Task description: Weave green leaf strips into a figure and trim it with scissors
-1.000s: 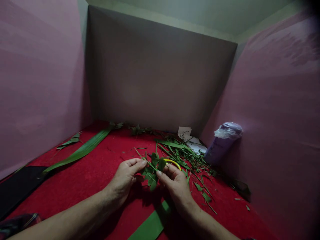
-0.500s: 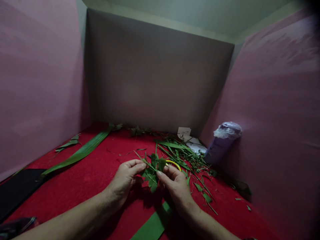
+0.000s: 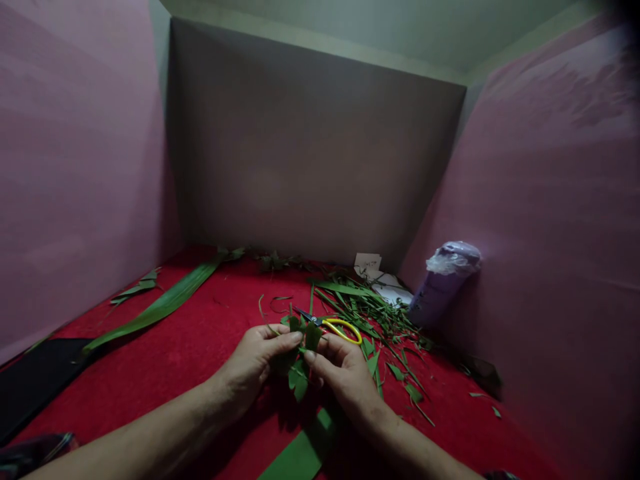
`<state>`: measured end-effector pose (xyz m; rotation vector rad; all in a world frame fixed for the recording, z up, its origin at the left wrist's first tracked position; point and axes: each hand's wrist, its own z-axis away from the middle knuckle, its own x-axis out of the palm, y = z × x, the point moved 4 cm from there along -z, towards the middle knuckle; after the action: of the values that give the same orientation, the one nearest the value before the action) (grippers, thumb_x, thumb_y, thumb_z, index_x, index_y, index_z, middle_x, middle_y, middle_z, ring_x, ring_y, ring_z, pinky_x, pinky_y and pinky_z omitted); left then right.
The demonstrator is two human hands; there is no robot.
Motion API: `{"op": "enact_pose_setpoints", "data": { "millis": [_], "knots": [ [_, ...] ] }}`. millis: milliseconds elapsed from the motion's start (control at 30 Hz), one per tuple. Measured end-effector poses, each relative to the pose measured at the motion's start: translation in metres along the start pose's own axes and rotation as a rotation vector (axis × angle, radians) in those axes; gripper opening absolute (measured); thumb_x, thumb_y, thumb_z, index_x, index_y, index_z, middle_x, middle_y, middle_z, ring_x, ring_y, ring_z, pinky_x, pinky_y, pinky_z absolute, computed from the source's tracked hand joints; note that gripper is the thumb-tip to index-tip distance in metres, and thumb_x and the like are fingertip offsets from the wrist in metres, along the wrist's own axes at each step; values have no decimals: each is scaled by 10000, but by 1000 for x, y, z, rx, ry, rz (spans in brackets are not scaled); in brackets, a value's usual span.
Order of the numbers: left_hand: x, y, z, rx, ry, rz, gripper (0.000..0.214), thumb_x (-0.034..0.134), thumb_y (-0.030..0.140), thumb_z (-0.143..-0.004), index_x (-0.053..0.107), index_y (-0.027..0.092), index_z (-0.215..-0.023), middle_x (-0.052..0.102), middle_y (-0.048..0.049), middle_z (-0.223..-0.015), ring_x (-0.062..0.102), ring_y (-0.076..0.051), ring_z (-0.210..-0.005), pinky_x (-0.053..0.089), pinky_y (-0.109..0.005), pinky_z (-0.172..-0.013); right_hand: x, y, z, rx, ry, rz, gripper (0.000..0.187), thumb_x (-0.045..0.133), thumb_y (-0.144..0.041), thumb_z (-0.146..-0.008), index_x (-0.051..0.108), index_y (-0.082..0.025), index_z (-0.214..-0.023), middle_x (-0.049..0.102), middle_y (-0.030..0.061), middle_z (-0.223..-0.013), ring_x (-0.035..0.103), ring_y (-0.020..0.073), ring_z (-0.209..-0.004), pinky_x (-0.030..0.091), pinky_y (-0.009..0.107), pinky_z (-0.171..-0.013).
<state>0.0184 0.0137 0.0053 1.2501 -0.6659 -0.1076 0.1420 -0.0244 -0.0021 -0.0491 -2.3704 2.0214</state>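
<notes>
Between my two hands is a small leafy sprig [image 3: 299, 379] with dark green lobed leaves. The thumb and fingers of my left hand [image 3: 265, 357] pinch its stem from the left, and a thin curled strand sticks up beside them. My right hand [image 3: 345, 373] pinches the sprig from the right, close to the left fingertips. Just beyond the right fingers lie yellow-handled scissors [image 3: 345, 328], their dark blades pointing left. Below the hands, a broad green leaf strip [image 3: 305, 445] lies on the red cloth [image 3: 210, 347].
A heap of cut stems and leaves [image 3: 370, 310] spreads at the back right, near white paper cards [image 3: 369, 263]. A purple container with plastic over its top [image 3: 443, 283] leans by the right wall. A long leaf [image 3: 160, 307] and a black flat object [image 3: 40, 380] lie left.
My hands have drawn closer together on the sprig, and its leaves hang slightly lower. More of the scissors now shows behind them.
</notes>
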Motion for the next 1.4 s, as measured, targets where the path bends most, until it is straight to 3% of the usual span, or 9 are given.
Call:
{"op": "enact_pose_setpoints", "data": {
  "millis": [133,267,533,867,1400],
  "knots": [
    [-3,0,0,-7,89,-9,170,692,234,-621,614,106,-700,637,-43,-607,567,-123,-511,436,-228,-518,-7,-5,2,-99,121,147,224,544,-374,-783,499,-172,-699,438,-47,-599,407,87,-519,337,209,-488],
    [-4,0,-1,-3,85,-7,160,688,228,-626,627,101,-702,644,-49,-639,558,-109,-531,420,-210,-526,-13,-9,2,-204,175,282,244,479,-341,-833,496,-163,-668,451,-31,-618,414,102,-573,331,225,-539],
    [-1,-6,-1,-49,-19,-27,226,667,247,-640,655,92,-804,655,-90,-740,550,-115,-559,385,-207,-512,-10,-11,1,-187,156,272,244,475,-325,-830,498,-157,-653,463,-24,-607,418,112,-573,333,229,-537],
    [1,-5,-1,-38,25,-16,197,676,226,-612,666,72,-735,599,-40,-555,469,-79,-431,344,-193,-439,-11,-14,4,-159,173,301,229,485,-306,-817,517,-163,-640,481,-22,-588,421,114,-545,333,227,-521],
    [-3,-9,-2,-2,7,28,183,628,197,-653,651,78,-790,627,-58,-638,491,-90,-468,353,-209,-466,-12,-14,4,-150,187,319,240,488,-311,-821,505,-163,-634,451,-30,-574,403,105,-536,332,219,-514]
  ]
}}
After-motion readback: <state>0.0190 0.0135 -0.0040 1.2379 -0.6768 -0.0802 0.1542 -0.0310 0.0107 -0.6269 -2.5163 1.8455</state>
